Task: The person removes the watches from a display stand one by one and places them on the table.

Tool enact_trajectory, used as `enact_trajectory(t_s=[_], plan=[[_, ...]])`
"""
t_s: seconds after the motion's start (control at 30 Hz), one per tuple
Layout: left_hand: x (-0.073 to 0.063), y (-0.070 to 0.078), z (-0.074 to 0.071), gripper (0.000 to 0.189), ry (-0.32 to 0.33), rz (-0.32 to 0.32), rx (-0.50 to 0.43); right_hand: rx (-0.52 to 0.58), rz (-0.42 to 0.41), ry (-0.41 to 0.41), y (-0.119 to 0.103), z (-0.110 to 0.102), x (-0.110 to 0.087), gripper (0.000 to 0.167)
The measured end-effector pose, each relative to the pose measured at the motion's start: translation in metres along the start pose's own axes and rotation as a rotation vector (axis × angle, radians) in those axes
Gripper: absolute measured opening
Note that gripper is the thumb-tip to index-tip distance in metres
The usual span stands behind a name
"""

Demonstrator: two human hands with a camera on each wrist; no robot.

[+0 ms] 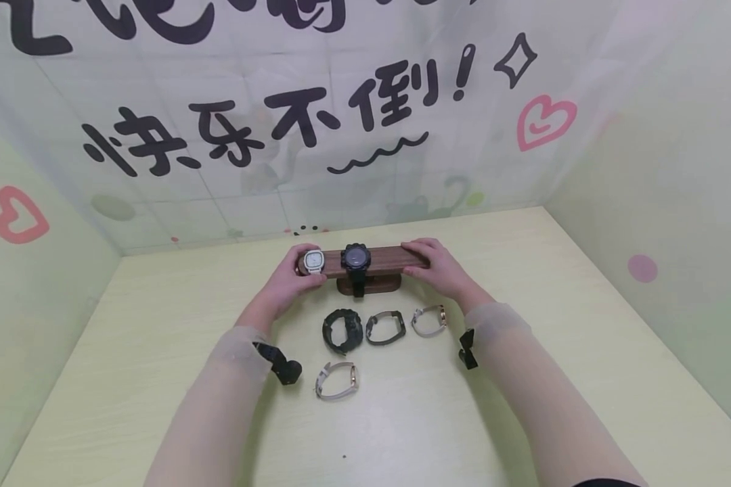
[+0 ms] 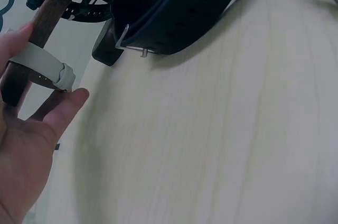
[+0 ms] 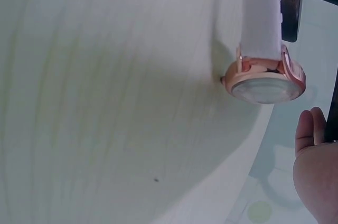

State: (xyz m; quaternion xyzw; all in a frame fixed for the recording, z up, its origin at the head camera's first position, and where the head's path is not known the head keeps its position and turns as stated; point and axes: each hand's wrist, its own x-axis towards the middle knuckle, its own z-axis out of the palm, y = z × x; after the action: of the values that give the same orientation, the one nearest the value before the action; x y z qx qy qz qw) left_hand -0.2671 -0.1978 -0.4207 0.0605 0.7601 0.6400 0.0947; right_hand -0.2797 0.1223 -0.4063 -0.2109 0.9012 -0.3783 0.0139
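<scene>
A dark wooden watch stand [image 1: 392,261] stands near the back wall, its bar level above an oval base [image 1: 382,285]. My left hand [image 1: 282,281] grips the bar's left end, around a white square-faced watch [image 1: 313,261] strapped there. In the left wrist view, that watch's pale strap [image 2: 39,64] loops round the bar between my thumb and fingers. A chunky black watch [image 1: 357,258] is fastened near the bar's middle. At the right end, my right hand [image 1: 443,272] holds the bar, fingers over the top and thumb in front.
In front of the stand lie a black watch [image 1: 353,330], a dark slim watch [image 1: 386,341] and a pale-strapped rose-gold watch [image 1: 442,316]. Closer to me is another pale-strapped watch [image 1: 354,377]. Printed cloth walls [image 1: 365,196] bound the pale wooden table [image 1: 158,379].
</scene>
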Motion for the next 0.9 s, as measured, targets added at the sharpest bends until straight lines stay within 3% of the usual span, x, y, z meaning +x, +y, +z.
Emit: enact_trajectory(t_s=[0.33,0.5,0.9], plan=[[-0.003,-0.003,-0.009,0.072,0.033,0.006,0.078,-0.002,0.007,-0.004,0.001,0.001,0.001,0.056],[-0.004,-0.004,-0.012,0.070,0.035,0.016,0.043,-0.007,0.014,-0.001,0.003,0.001,0.001,0.057],[-0.006,-0.004,-0.014,0.070,0.054,0.010,0.080,-0.002,-0.003,0.002,0.004,0.001,0.002,0.056]])
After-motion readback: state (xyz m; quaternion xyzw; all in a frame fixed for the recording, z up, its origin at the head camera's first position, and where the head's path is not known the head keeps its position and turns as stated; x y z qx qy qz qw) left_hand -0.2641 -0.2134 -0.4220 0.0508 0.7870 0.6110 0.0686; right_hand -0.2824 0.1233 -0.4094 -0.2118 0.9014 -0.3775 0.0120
